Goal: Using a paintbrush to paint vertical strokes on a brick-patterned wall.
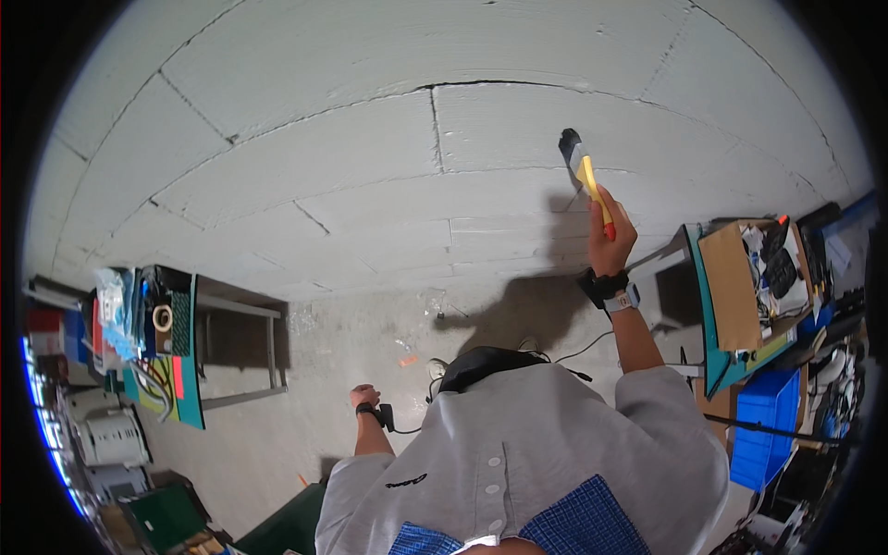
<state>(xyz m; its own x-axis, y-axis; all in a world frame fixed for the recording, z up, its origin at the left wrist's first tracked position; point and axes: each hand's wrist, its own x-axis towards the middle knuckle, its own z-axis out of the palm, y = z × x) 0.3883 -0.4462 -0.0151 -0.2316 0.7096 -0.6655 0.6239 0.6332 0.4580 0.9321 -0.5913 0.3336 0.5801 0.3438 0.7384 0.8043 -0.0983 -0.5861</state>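
Observation:
A paintbrush (586,173) with a yellow handle, a red end and dark bristles is gripped in my right hand (612,232). Its bristles are at the face of the pale painted block wall (333,159), just right of a vertical joint; whether they press on it is hard to tell. My left hand (365,395) hangs low by my side, above the floor, fingers curled in with no object visible in them. Both wrists wear black straps with cables, and a watch (622,298) sits on the right one.
A table (198,388) on the left carries bags, a tape roll (162,318) and cables. On the right, another table (709,326) holds a cardboard box (725,288) of mixed items, near a blue plastic bin (766,430). Small litter (408,360) lies on the concrete floor (333,333).

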